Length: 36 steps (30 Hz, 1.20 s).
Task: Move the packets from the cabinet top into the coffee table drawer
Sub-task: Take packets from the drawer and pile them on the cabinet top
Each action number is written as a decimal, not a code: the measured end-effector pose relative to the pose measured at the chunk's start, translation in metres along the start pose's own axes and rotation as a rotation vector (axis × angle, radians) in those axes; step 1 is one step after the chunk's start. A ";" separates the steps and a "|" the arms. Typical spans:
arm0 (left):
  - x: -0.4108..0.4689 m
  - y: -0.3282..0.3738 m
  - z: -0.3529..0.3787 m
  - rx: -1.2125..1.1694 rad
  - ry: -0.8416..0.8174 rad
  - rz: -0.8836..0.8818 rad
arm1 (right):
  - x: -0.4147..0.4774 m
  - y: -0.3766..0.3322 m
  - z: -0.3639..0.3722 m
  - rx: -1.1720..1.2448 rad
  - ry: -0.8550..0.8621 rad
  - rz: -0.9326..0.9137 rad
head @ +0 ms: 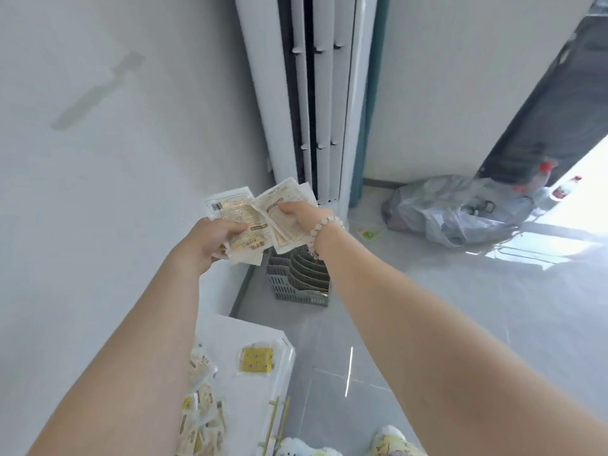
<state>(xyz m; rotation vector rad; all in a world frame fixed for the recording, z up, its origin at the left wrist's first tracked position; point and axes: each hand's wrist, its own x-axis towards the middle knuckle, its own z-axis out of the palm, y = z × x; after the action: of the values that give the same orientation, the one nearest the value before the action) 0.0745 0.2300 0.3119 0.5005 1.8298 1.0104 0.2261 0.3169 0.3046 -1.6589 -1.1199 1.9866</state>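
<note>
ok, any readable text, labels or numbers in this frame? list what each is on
No text can be read with certainty.
Packets in the left hand: barcode and fine print on one packet, too blurred.
Packet in the right hand: print too small.
Packets on the cabinet top, including the yellow packet: blurred.

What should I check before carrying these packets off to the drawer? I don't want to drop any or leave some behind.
1. Left hand grips its packets: ok.
2. Right hand grips its packet: ok.
3. Held packets secure: cannot tell, they overlap loosely and one edge hangs below the left hand.
4. Cabinet top emptied: not ok, a yellow packet and a pile lie there.
5. Drawer open and ready: cannot tell, not in view.
6. Floor path: not ok, a grey basket and a plastic bag sit ahead.
</note>
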 end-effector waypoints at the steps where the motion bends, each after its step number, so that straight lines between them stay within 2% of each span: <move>1: 0.001 0.006 0.022 0.008 -0.030 0.003 | 0.001 -0.001 -0.024 0.030 0.017 0.008; 6: -0.006 0.033 0.145 0.089 -0.209 0.027 | 0.004 -0.001 -0.137 0.206 0.175 0.013; 10: -0.019 0.049 0.233 0.195 -0.322 0.045 | -0.010 0.002 -0.219 0.257 0.233 -0.030; 17: -0.047 0.064 0.352 0.314 -0.483 0.088 | -0.045 0.043 -0.350 0.455 0.435 -0.071; 22: -0.070 0.064 0.427 0.439 -0.689 0.125 | -0.078 0.076 -0.409 0.630 0.538 -0.096; 29: -0.107 0.055 0.524 0.599 -0.925 0.168 | -0.121 0.131 -0.469 0.858 0.864 -0.120; 36: -0.166 0.029 0.615 0.771 -1.136 0.195 | -0.192 0.185 -0.508 1.034 1.215 -0.060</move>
<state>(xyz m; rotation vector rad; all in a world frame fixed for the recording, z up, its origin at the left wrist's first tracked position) 0.6909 0.3910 0.2996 1.3881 1.0344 -0.0285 0.7956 0.2501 0.2913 -1.6125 0.2779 0.7985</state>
